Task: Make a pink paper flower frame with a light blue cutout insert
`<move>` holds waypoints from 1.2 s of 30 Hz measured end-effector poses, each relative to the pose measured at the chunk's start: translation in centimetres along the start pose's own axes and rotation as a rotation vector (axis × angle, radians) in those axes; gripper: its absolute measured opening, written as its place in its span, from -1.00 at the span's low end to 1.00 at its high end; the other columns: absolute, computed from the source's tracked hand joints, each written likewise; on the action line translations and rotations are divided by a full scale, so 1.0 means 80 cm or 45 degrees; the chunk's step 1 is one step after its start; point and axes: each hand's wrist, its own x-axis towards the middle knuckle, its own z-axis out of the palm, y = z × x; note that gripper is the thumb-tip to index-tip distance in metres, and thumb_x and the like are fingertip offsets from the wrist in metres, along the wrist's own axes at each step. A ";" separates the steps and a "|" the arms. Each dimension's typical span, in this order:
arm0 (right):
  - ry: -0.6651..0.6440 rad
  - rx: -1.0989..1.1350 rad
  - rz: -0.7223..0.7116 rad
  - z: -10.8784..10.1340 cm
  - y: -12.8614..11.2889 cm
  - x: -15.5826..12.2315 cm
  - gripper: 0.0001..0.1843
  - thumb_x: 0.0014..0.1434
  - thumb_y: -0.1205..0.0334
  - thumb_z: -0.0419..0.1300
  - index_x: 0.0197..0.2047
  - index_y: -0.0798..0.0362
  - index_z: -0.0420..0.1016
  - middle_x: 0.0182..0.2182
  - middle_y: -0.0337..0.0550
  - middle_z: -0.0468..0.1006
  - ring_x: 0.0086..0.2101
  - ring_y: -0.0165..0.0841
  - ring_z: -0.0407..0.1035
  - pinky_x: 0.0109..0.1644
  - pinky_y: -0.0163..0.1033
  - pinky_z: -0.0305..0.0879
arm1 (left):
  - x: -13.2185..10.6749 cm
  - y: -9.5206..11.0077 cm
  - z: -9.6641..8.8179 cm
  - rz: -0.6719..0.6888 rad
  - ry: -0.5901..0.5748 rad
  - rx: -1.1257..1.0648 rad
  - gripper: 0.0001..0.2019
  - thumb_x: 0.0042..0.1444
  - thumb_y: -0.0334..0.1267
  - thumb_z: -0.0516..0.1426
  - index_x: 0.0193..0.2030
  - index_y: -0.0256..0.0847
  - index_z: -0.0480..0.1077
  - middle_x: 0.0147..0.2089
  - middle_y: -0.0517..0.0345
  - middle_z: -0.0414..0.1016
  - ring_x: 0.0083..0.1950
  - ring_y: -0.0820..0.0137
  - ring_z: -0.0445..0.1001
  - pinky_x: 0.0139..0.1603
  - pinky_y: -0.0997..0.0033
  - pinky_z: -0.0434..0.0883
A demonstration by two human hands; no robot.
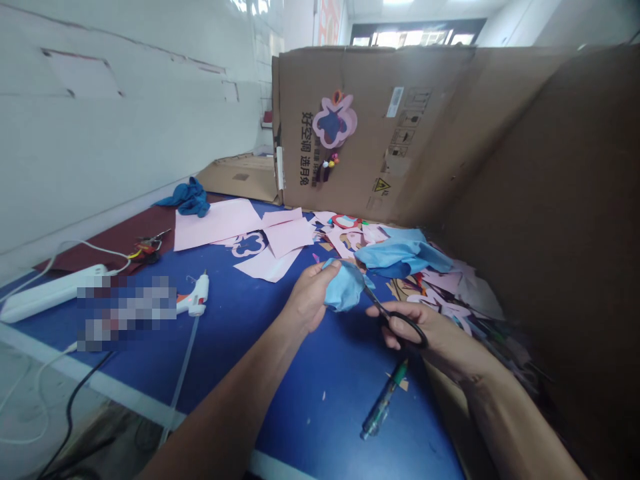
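My left hand (309,298) is closed round a crumpled piece of light blue paper (345,285), held just above the blue table surface (310,400). My right hand (425,337) grips black-handled scissors (400,320), fingers through the loops, with the blades reaching into the edge of the blue paper. A larger light blue sheet (400,253) lies crumpled just behind the hands.
A green pen (384,400) lies below my right hand. A white glue gun (196,298) and a power strip (50,292) lie at left. Pink sheets (220,223) and paper scraps (450,287) cover the back. Cardboard walls (425,133) stand behind and right, bearing a pink-blue paper ornament (334,121).
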 end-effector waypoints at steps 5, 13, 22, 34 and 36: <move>0.029 -0.003 -0.009 0.003 -0.002 0.001 -0.25 0.00 -0.32 0.59 0.04 0.12 0.74 -0.46 -0.16 0.58 -0.43 -0.37 0.33 -0.28 -0.23 0.20 | 0.001 -0.003 -0.003 0.011 0.048 -0.004 -0.63 0.06 -0.09 0.45 -0.09 -0.26 0.58 -0.21 -0.06 0.69 -0.18 0.21 0.67 -0.19 0.34 0.52; 0.021 -0.022 0.001 0.000 0.001 0.002 -0.25 0.01 -0.30 0.59 0.06 0.11 0.74 -0.46 -0.17 0.57 -0.42 -0.36 0.34 -0.28 -0.22 0.23 | 0.001 -0.003 -0.003 -0.012 0.076 0.003 -0.70 0.05 -0.14 0.45 -0.18 -0.25 0.54 -0.20 -0.01 0.66 -0.25 0.34 0.59 -0.19 0.41 0.47; 0.027 -0.047 0.021 0.005 -0.005 0.000 -0.29 -0.02 -0.30 0.60 0.01 0.08 0.76 -0.45 -0.18 0.56 -0.41 -0.35 0.36 -0.26 -0.21 0.27 | 0.004 0.000 -0.009 -0.069 0.054 -0.053 -0.71 0.06 -0.18 0.43 -0.14 -0.27 0.56 -0.17 -0.07 0.69 -0.19 0.24 0.66 -0.18 0.37 0.48; 0.002 0.024 -0.006 0.007 -0.004 -0.002 -0.27 0.01 -0.30 0.59 0.04 0.11 0.74 -0.46 -0.17 0.57 -0.43 -0.37 0.32 -0.28 -0.23 0.17 | 0.003 -0.002 -0.010 -0.122 -0.041 -0.142 -0.68 0.15 -0.20 0.41 -0.01 -0.27 0.57 -0.04 -0.13 0.71 -0.09 0.21 0.70 -0.16 0.40 0.52; 0.011 0.022 -0.012 0.008 -0.004 -0.001 -0.26 -0.01 -0.30 0.59 0.03 0.11 0.74 -0.46 -0.16 0.57 -0.43 -0.36 0.32 -0.28 -0.23 0.16 | 0.003 -0.001 -0.009 -0.133 -0.030 -0.138 -0.69 0.15 -0.21 0.41 -0.01 -0.26 0.56 -0.05 -0.12 0.71 -0.10 0.22 0.70 -0.18 0.41 0.52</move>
